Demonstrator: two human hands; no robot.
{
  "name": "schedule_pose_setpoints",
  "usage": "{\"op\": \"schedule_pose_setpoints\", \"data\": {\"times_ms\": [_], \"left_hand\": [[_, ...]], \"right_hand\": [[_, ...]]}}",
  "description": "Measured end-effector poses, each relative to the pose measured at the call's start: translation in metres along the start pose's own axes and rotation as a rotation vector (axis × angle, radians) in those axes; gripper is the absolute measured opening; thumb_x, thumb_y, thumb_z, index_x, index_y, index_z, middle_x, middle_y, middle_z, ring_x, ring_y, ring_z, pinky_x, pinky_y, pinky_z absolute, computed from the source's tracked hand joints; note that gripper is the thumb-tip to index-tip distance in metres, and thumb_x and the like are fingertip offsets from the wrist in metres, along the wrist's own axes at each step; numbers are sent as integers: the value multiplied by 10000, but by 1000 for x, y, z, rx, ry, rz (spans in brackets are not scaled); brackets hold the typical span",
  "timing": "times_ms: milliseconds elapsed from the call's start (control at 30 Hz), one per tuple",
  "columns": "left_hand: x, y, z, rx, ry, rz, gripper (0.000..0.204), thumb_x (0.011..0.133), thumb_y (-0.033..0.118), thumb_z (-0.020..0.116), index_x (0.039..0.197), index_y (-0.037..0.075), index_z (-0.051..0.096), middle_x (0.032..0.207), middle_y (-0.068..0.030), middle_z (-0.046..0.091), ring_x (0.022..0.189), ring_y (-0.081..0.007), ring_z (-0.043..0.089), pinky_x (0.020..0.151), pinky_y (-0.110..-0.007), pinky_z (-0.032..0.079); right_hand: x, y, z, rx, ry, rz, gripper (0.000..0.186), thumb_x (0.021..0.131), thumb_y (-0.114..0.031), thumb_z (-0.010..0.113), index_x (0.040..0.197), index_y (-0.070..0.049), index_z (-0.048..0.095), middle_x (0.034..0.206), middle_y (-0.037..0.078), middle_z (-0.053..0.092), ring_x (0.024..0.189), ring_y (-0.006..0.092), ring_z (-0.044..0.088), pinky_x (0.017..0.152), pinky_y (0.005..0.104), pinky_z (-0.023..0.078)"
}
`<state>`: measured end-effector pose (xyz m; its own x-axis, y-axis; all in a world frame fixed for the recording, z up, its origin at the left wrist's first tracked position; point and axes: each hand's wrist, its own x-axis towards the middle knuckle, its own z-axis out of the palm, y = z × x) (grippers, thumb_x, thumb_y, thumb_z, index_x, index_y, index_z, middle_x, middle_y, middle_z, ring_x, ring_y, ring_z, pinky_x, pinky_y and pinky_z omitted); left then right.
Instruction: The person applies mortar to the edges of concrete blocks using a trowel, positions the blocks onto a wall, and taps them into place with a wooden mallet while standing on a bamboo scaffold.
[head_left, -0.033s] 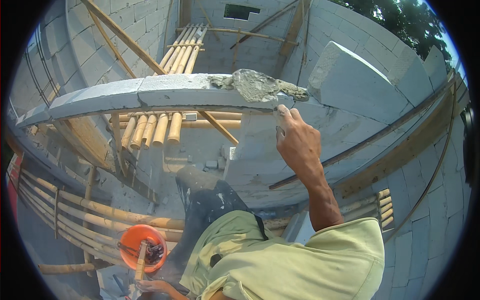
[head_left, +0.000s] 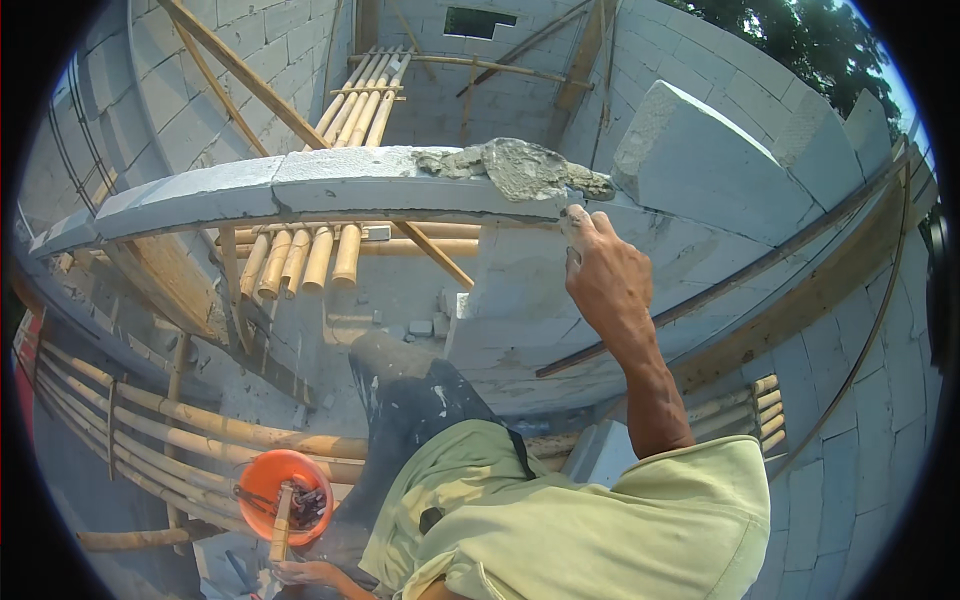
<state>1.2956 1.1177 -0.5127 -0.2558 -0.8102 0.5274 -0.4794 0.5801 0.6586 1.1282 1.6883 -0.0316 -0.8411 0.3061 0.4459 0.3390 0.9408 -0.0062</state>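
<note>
My right hand (head_left: 608, 268) is closed round the grip of a trowel (head_left: 526, 170), whose blade is coated in grey mortar. The blade lies over a mortar bed (head_left: 450, 162) on top of a low wall of pale blocks (head_left: 350, 192). A large block (head_left: 700, 155) with a slanted end stands just right of the mortar. Low at the left, my left hand (head_left: 308, 573) is closed at the lower end of a wooden-handled tool (head_left: 283, 525). The tool's other end reaches into an orange bucket (head_left: 262, 520) holding dark small items; its working end is hidden.
Bamboo poles (head_left: 370, 95) form a platform beyond the wall, and more bamboo poles (head_left: 200, 435) run along the lower left. A timber brace (head_left: 240, 70) slants at the upper left. A long thin bar (head_left: 720, 280) lies along the right-hand block wall.
My right hand and the trowel have shifted slightly right along the wall top, over the mortar. My left hand looks still.
</note>
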Motion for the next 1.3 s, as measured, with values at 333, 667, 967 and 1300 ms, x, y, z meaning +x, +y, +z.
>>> {"op": "schedule_pose_setpoints", "data": {"times_ms": [333, 667, 967, 1300], "left_hand": [[0, -13, 3, -1, -44, -3, 478, 1132, 328, 412, 1389, -52, 548, 1431, -275, 513, 1371, -426, 459, 1163, -538, 382], [-3, -16, -5, -32, -121, -26, 497, 1134, 343, 399, 1395, -55, 541, 1434, -280, 507, 1375, -431, 451, 1171, -543, 370], [-10, -69, 13, -27, -167, -24, 575, 1136, 402, 353, 1426, -73, 497, 1465, -304, 452, 1396, -446, 408, 1198, -555, 336], [-9, -34, 12, -74, -170, -155, 679, 1119, 485, 354, 1484, -83, 419, 1506, -311, 402, 1417, -460, 384, 1202, -543, 343]], "right_hand": [[-26, 8, -36, 43, -152, 310, 389, 954, -153, 620, 1309, 3, 607, 1137, 212, 710, 1033, 418, 692, 933, 511, 530], [52, -75, -21, 376, -330, -75, 418, 978, -193, 604, 1301, 69, 561, 1103, 298, 698, 1103, 419, 676, 981, 528, 496], [85, -74, -5, -129, -402, -274, 341, 951, -127, 526, 1194, 107, 572, 903, 234, 737, 845, 382, 741, 742, 490, 587], [24, -89, 51, 239, -75, -109, 407, 931, -152, 600, 1272, 49, 501, 1112, 232, 553, 863, 440, 709, 765, 532, 567]]}}
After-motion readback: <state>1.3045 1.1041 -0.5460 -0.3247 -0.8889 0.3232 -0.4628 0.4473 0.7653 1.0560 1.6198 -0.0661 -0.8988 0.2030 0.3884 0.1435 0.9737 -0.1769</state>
